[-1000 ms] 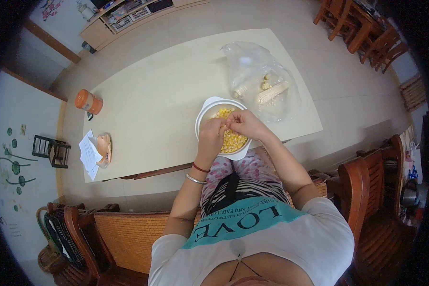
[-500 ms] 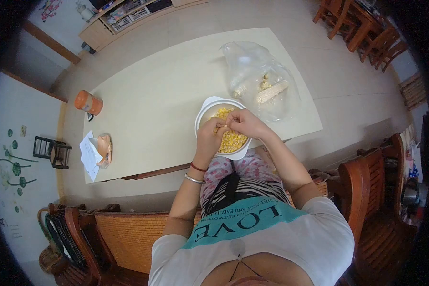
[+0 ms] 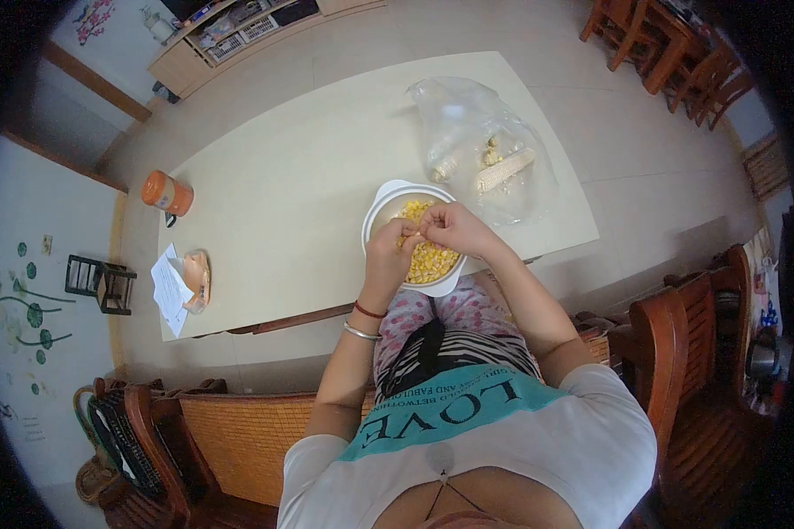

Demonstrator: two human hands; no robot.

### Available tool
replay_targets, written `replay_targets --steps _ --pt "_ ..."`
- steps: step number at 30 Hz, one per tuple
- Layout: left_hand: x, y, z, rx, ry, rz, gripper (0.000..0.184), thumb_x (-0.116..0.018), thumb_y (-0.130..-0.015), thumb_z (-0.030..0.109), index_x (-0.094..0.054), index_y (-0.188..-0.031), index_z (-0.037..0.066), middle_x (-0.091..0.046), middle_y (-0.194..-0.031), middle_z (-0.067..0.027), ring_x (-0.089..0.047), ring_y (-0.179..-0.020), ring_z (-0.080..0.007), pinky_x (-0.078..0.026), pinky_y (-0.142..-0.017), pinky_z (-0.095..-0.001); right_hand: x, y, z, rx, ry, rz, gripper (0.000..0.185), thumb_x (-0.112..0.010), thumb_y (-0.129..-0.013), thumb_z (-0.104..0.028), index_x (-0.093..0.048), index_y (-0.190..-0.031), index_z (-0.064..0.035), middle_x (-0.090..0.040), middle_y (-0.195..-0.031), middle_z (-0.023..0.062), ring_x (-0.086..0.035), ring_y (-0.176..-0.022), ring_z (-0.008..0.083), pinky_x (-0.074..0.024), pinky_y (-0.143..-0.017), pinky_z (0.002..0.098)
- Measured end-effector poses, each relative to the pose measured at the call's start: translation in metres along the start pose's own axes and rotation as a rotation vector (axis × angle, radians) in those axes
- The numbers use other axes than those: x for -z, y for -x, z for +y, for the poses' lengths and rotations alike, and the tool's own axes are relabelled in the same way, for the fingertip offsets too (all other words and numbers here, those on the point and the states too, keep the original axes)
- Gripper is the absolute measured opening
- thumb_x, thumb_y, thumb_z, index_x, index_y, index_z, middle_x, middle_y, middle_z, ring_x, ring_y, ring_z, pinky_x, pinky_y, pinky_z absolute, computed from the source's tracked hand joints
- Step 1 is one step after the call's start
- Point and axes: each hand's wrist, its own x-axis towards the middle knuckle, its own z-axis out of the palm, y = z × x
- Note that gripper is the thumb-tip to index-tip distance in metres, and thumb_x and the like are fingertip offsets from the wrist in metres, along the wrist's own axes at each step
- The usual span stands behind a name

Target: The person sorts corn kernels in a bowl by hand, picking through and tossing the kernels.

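Note:
A white bowl [image 3: 380,206] with two side handles holds loose yellow corn kernels [image 3: 430,264] at the table's near edge. Over the kernels, my left hand [image 3: 390,250] and my right hand [image 3: 456,229] meet at the fingertips. Both hands have their fingers pinched together, and whatever lies between them is too small to make out. A red band and a silver bangle circle my left wrist. Just beyond the bowl, a clear plastic bag [image 3: 453,110] lies on the table with a stripped corn cob [image 3: 505,171] and smaller corn scraps on it.
On the left of the pale table [image 3: 300,176] stand an orange canister [image 3: 167,194], white papers [image 3: 169,289] and an orange packet [image 3: 197,278]. Wooden seats [image 3: 247,436] line the near side. Another table with chairs [image 3: 670,44] is at the far right.
The hands stay together over the bowl with only slight finger movement. The view has shifted a little.

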Motion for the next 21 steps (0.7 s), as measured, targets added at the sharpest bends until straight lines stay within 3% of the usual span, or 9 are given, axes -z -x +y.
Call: replay_targets --steps 7,10,17,19,21 --pt "-0.001 0.002 0.0 0.009 0.003 -0.018 0.017 -0.066 -0.074 0.001 -0.057 -0.088 0.0 -0.062 -0.081 -0.0139 -0.062 -0.076 -0.0294 -0.049 -0.066 -0.0365 -0.004 0.0 0.007 0.172 0.155 0.066 0.008 -0.058 -0.078 -0.009 -0.059 -0.08 -0.0008 -0.055 -0.066 0.0024 -0.05 -0.064 0.0089 -0.0424 -0.058 0.0256" --pt "-0.001 0.002 0.002 0.008 -0.009 -0.03 0.018 -0.066 -0.074 0.001 -0.056 -0.089 0.0 -0.062 -0.081 -0.0142 -0.062 -0.076 -0.0298 -0.049 -0.067 -0.0367 -0.004 0.006 -0.001 0.152 0.113 0.07 0.009 -0.058 -0.079 -0.009 -0.058 -0.082 -0.0004 -0.055 -0.068 0.0033 -0.05 -0.065 0.0093 -0.0424 -0.058 0.0258" --pt "-0.001 0.003 -0.001 -0.02 -0.006 -0.037 0.02 -0.068 -0.074 0.004 -0.057 -0.091 0.002 -0.063 -0.087 -0.0118 -0.065 -0.077 -0.0251 -0.052 -0.066 -0.0328 -0.007 0.013 0.0 0.286 0.378 0.118 0.012 -0.057 -0.08 -0.011 -0.055 -0.083 0.0 -0.056 -0.072 0.013 -0.053 -0.064 0.0227 -0.0443 -0.06 0.0326" --pt "0.0 0.002 0.003 -0.017 0.004 -0.041 0.019 -0.067 -0.076 0.003 -0.056 -0.09 0.0 -0.063 -0.084 -0.014 -0.064 -0.076 -0.0274 -0.051 -0.066 -0.0346 -0.009 0.011 0.004 0.318 0.424 0.138 0.013 -0.056 -0.081 -0.012 -0.054 -0.083 -0.0001 -0.056 -0.072 0.0149 -0.053 -0.064 0.0261 -0.0445 -0.06 0.0344" --pt "0.0 0.002 0.005 -0.01 0.006 -0.04 0.019 -0.067 -0.076 0.003 -0.055 -0.089 -0.001 -0.063 -0.081 -0.0151 -0.063 -0.076 -0.0287 -0.05 -0.067 -0.0352 -0.011 0.012 0.008 0.363 0.415 0.212 0.011 -0.056 -0.081 -0.011 -0.052 -0.082 -0.0008 -0.054 -0.069 0.012 -0.053 -0.063 0.0225 -0.044 -0.059 0.0332"
